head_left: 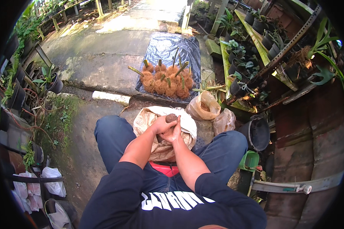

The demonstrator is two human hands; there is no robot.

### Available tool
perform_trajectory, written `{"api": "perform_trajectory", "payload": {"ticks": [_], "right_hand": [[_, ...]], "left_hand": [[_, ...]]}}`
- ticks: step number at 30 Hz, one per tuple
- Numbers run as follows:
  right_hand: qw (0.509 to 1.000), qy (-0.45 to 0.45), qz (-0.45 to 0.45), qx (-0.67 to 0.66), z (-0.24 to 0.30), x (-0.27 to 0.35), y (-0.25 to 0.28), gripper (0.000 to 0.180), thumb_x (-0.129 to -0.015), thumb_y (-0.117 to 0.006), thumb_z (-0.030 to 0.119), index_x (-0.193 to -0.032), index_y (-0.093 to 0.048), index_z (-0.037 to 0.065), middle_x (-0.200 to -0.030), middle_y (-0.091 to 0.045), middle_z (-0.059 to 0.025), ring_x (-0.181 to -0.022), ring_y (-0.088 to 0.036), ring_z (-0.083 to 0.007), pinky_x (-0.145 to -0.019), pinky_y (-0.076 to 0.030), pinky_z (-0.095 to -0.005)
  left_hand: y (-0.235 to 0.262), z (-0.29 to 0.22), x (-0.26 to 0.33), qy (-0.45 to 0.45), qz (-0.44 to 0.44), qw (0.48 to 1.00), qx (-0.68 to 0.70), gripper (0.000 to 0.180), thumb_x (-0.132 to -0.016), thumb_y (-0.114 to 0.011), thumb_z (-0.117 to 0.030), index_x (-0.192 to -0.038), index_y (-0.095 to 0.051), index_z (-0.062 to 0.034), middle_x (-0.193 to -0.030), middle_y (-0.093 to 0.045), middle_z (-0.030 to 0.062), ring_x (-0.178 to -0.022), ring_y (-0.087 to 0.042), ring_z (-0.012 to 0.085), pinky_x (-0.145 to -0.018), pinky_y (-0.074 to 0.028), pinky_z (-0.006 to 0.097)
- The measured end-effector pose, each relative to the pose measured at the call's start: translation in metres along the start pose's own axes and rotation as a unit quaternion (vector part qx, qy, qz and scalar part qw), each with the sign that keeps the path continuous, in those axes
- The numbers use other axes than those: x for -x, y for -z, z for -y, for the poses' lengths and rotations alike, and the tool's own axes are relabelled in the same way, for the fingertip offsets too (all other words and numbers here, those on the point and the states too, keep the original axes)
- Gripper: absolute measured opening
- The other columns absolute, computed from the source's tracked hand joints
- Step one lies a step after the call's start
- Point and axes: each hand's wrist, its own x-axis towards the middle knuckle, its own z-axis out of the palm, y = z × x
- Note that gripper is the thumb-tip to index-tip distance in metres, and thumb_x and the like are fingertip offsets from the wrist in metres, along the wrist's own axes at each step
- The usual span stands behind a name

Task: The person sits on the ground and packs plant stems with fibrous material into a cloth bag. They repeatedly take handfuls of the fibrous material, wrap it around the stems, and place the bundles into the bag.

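Observation:
Between my knees stands a whitish woven sack [144,121] with its top rolled open. Above its mouth my two hands meet around a dark brown ball of soil [171,118]. My left hand [161,125] wraps it from the left side. My right hand [172,132] cups it from below and the right, fingers curled. The ball's lower part is hidden by my palms. Beyond the sack, several fibre-wrapped balls [165,82] with cut green stems poking up sit close together on a black plastic sheet [156,44].
Right of the sack are a clear plastic bag [202,107] with brown material, a second plastic bag [224,121] and a black bucket [256,133]. A white pipe piece [111,97] lies on the concrete at left. Potted plants on wooden racks [252,30] line the right side.

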Motion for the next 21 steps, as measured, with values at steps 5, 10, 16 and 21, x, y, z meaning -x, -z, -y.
{"api": "perform_trajectory", "payload": {"ticks": [5, 10, 16, 21], "right_hand": [[0.999, 0.006, 0.028, -0.030, 0.010, -0.012, 0.005, 0.098, -0.081, -0.055, 0.092, -0.147, -0.052, 0.020, -0.149, -0.055, -0.0104, -0.138, -0.051, -0.0318, -0.114, -0.041, -0.0538], [0.997, -0.018, 0.035, -0.065, 0.005, -0.017, -0.004, 0.096, -0.081, -0.060, 0.088, -0.147, -0.053, 0.019, -0.148, -0.055, -0.0103, -0.136, -0.054, -0.0318, -0.114, -0.044, -0.0498], [0.995, -0.016, 0.012, -0.095, -0.001, -0.024, 0.015, 0.100, -0.081, -0.059, 0.090, -0.147, -0.051, 0.016, -0.148, -0.054, -0.0115, -0.135, -0.054, -0.0329, -0.113, -0.045, -0.0496], [0.996, -0.008, -0.004, -0.089, -0.006, -0.023, 0.017, 0.107, -0.079, -0.057, 0.093, -0.147, -0.050, 0.011, -0.149, -0.053, -0.0137, -0.134, -0.054, -0.0335, -0.113, -0.046, -0.0500]], "left_hand": [[0.001, -0.011, 0.003, -0.038, -0.047, 0.998, -0.001, 0.056, -0.088, -0.077, -0.051, -0.125, -0.073, -0.0085, -0.115, -0.078, 0.0159, -0.105, -0.074, 0.0313, -0.093, -0.057, 0.041], [-0.003, 0.020, -0.014, -0.003, -0.109, 0.993, -0.048, 0.068, -0.086, -0.071, -0.064, -0.125, -0.074, -0.0084, -0.116, -0.076, 0.0207, -0.108, -0.073, 0.0376, -0.095, -0.056, 0.046], [-0.001, 0.012, -0.011, 0.043, -0.073, 0.987, -0.137, 0.065, -0.091, -0.065, -0.061, -0.126, -0.074, -0.0068, -0.117, -0.073, 0.0276, -0.113, -0.069, 0.0435, -0.098, -0.054, 0.047], [0.003, -0.007, 0.003, 0.033, -0.067, 0.976, -0.206, 0.075, -0.090, -0.060, -0.069, -0.116, -0.076, 0.0000, -0.111, -0.072, 0.0326, -0.111, -0.069, 0.0457, -0.095, -0.054, 0.051]]}}
